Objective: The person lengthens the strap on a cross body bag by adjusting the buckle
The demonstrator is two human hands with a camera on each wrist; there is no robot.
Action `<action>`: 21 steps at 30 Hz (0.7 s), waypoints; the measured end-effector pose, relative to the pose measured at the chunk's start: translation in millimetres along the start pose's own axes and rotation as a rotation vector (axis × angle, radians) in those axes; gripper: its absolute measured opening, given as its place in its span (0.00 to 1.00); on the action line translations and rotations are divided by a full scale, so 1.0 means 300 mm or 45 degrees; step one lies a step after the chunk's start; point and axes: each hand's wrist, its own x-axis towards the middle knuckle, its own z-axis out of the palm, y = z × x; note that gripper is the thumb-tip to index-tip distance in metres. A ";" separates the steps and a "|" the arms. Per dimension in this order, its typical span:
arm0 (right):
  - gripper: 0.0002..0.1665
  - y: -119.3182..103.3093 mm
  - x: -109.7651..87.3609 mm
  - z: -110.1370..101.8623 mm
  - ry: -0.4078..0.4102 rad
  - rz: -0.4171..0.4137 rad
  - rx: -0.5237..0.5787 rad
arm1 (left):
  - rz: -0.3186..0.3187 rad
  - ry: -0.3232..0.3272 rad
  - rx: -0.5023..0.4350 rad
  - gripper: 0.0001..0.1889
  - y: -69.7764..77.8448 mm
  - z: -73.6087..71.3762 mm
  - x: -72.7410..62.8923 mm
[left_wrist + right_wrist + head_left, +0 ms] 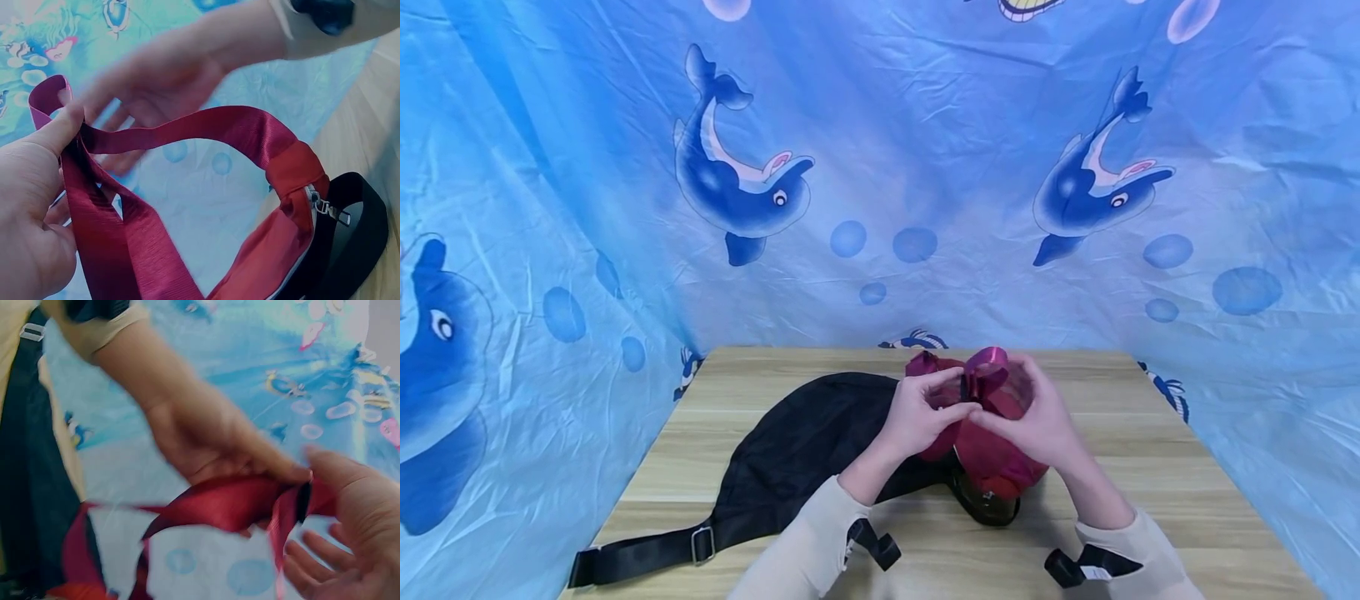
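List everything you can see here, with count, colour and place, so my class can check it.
table: 1, light wood, under the bags
black bag: 1, black, on the table
black strap: 1, black, at the black bag's left end
buckle: 1, silvery, on that strap
red bag: 1, red, right of the black bag
zip pull: 1, silvery, on the red bag
red strap: apparently 1, dark red, looped between the hands
backdrop cloth: count unclear, blue, dolphin-printed, around the table
wrist devices: 2, black, at the sleeves
sleeves: 2, cream, on the forearms
left hand: 1, holding the red strap
right hand: 1, at the same strap
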 end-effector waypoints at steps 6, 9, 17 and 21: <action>0.20 0.039 -0.042 -0.014 -0.057 -0.013 -0.260 | -0.051 0.020 -0.023 0.26 0.003 -0.013 -0.001; 0.21 0.047 -0.057 -0.039 -0.090 -0.062 -0.373 | -0.070 0.050 -0.023 0.26 0.002 -0.015 0.000; 0.23 0.069 -0.063 -0.009 -0.121 -0.077 -0.210 | -0.052 -0.015 0.000 0.24 0.003 -0.008 -0.002; 0.20 0.069 -0.076 -0.012 -0.082 -0.082 -0.283 | -0.050 0.011 0.004 0.24 0.005 -0.007 0.001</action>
